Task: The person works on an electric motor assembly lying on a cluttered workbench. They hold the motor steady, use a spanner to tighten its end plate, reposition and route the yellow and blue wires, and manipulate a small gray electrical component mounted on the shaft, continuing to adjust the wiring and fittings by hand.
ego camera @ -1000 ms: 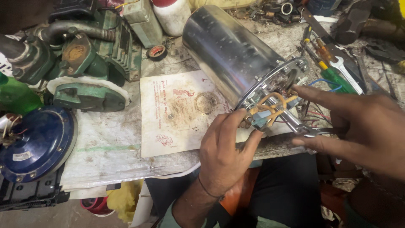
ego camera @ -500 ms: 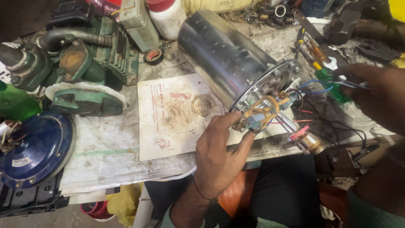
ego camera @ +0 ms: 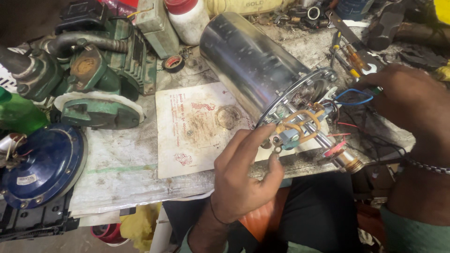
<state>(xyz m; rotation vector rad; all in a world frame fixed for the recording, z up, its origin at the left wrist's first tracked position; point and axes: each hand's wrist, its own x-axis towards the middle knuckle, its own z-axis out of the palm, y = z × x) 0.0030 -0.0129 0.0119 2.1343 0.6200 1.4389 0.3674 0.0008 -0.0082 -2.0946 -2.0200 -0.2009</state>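
Observation:
A shiny steel motor cylinder (ego camera: 253, 65) lies slanted on the bench, its flanged end (ego camera: 300, 100) facing me. Orange wire loops (ego camera: 302, 122), a blue-grey wire connector (ego camera: 289, 139) and a threaded shaft with a brass tip (ego camera: 349, 163) stick out of that end. My left hand (ego camera: 241, 175) pinches at the connector with thumb and forefinger, just below the flange. My right hand (ego camera: 412, 105) is at the right, back up, with its fingers curled over a green-handled screwdriver (ego camera: 376, 88) next to a blue wire loop (ego camera: 354, 97). Its grip is hidden.
A stained paper sheet (ego camera: 197, 126) lies under the cylinder. Green pump parts (ego camera: 98, 70) and a blue round cover (ego camera: 40, 164) fill the left side. A white red-capped bottle (ego camera: 187, 18), a tape roll (ego camera: 173, 62) and loose tools (ego camera: 349, 51) sit at the back.
My right hand has left the motor's wired end and moved up and right to the tools. My left hand has stayed at the connector.

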